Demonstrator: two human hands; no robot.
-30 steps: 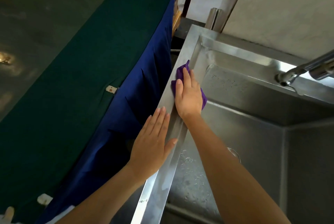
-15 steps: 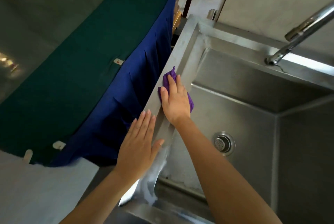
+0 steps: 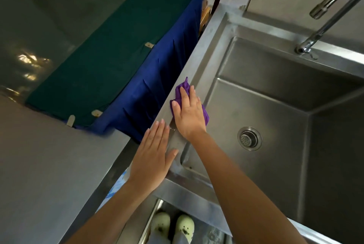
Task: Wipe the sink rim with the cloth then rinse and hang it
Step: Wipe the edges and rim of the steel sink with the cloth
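pressing flat on the purple cloth (image 3: 180, 91), the right hand (image 3: 189, 114) has its fingers stretched out rather than curled, pinning the bunched fabric against the left strip of the sink rim (image 3: 206, 40) with no real grasp on it; a corner of cloth pokes out past the fingertips and another edge shows under the heel of the palm toward the basin. just below it the left hand (image 3: 152, 156) lies open and empty, palm down on the same strip near the front corner, thumb out toward the basin, seemingly as a brace. compared with a second ago the cloth and the right hand have slid back along the rim toward the person, from up near the far corner to about the middle of the left strip, so the gap to the left hand has closed to almost nothing. that suggests the far part of this side is already wiped, while the stretch under the left hand, the front edge and the back edge by the faucet (image 3: 325, 21) are likely still to do. the left hand will probably have to lift for the stroke to finish. farther out, the basin looks mostly dry with the drain (image 3: 249, 138) uncovered and no water running, so rinsing and hanging are not yet begun. a blue drape (image 3: 157, 78) hangs just beside the rim.
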